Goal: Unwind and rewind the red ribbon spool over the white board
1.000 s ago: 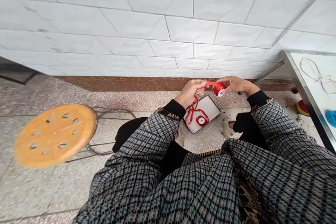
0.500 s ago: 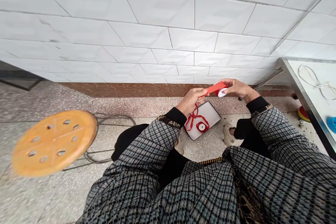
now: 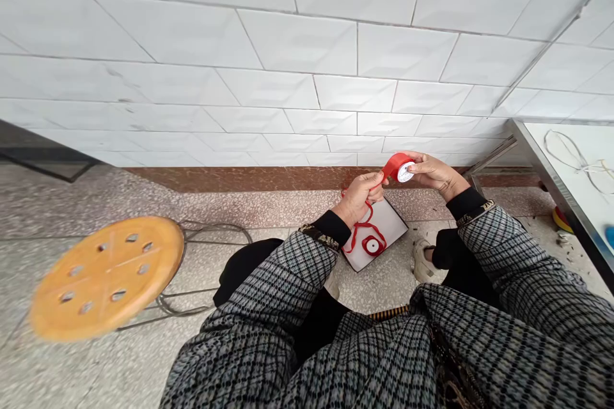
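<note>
Sleeves: a grey-and-black checked jacket (image 3: 522, 262) fills the bottom of the view, with black cuffs edged in a gold patterned band.

Left hand: the left hand (image 3: 357, 199) is closed, pinching the free end of the wide red ribbon between thumb and fingers.

Right hand: the right hand (image 3: 436, 176) is curled around a roll of wide red ribbon (image 3: 398, 167), with fingertips on its far side.

Ribbon roll: held up between the hands, above the white box, its white core facing right; a short length leads to the left hand.

Loose ribbon: a thinner red ribbon (image 3: 361, 230) hangs from below the left hand and loops down onto the box.

Box: an open white box (image 3: 386, 227) with a dark rim lies tilted on the terrazzo floor (image 3: 384, 281), holding a small red ribbon roll (image 3: 373, 245).

Beside it: a beige shoe (image 3: 422, 261) rests to the right of the box.

Left side: a round orange stool seat (image 3: 108, 276) with oval holes stands on wire legs.

Right side: a metal-edged desk (image 3: 556, 163) carries a coil of pale cord (image 3: 573, 156).

Far: white wall tiles (image 3: 307, 57) rise above a brown skirting band (image 3: 240, 179).
</note>
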A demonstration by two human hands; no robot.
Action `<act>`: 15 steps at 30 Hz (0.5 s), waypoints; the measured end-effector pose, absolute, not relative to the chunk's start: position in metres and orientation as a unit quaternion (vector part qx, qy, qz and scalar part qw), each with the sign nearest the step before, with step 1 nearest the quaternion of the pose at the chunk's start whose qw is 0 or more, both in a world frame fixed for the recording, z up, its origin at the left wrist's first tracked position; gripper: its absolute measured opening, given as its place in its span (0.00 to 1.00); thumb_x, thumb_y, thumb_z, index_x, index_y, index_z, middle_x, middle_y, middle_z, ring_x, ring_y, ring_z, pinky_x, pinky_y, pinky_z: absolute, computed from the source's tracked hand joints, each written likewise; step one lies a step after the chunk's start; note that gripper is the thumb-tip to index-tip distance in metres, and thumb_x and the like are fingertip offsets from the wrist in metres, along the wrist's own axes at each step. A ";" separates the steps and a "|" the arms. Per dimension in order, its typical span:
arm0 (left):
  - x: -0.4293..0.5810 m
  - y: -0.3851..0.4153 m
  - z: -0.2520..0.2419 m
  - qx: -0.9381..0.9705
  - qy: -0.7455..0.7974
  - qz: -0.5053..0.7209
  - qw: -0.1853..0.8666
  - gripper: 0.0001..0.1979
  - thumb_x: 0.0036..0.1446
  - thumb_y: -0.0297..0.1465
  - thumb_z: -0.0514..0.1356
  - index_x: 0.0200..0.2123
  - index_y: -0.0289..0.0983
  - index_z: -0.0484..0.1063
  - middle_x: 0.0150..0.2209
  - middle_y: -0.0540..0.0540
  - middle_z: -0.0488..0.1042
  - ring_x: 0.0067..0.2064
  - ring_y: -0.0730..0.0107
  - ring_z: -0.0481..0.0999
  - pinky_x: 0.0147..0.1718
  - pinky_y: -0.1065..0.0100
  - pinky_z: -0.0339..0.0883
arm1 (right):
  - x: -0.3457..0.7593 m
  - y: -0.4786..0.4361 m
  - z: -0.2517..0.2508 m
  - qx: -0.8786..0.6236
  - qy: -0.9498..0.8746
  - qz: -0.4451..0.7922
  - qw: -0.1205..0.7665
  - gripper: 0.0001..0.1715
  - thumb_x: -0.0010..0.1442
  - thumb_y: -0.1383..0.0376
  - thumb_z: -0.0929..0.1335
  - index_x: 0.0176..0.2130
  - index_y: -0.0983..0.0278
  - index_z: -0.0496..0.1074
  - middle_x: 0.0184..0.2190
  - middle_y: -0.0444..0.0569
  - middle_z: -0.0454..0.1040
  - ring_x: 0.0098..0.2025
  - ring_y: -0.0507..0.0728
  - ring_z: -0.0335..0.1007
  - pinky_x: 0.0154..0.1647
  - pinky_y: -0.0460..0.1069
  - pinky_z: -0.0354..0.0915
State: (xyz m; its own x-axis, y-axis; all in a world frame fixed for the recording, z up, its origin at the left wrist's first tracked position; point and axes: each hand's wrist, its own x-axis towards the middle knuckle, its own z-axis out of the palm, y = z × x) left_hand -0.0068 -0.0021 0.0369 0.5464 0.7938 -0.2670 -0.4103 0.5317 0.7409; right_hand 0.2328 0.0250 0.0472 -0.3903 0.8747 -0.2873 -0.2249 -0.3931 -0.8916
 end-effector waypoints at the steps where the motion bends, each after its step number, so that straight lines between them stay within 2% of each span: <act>1: -0.005 -0.003 0.035 0.311 0.299 0.372 0.822 0.20 0.62 0.42 0.72 0.27 0.33 0.75 0.14 0.60 0.51 0.17 0.84 0.48 0.22 0.74 0.48 | 0.231 0.025 0.047 -0.402 -0.396 0.732 0.383 0.38 0.40 0.61 0.88 0.50 0.62 0.83 0.38 0.46 0.86 0.37 0.55 0.81 0.42 0.49 0.74; 10: 0.004 -0.003 0.032 0.279 0.282 0.417 0.818 0.21 0.61 0.42 0.72 0.26 0.34 0.73 0.14 0.60 0.49 0.17 0.83 0.47 0.23 0.74 0.51 | 0.218 0.030 0.051 -0.410 -0.381 0.706 0.433 0.39 0.36 0.61 0.89 0.48 0.62 0.83 0.40 0.45 0.86 0.38 0.54 0.79 0.42 0.47 0.73; 15: 0.004 -0.002 0.035 0.254 0.306 0.409 0.821 0.22 0.62 0.43 0.72 0.27 0.36 0.70 0.15 0.61 0.48 0.18 0.82 0.46 0.22 0.74 0.49 | 0.216 0.031 0.052 -0.400 -0.385 0.714 0.427 0.38 0.39 0.60 0.88 0.49 0.62 0.83 0.38 0.46 0.85 0.37 0.54 0.78 0.41 0.47 0.73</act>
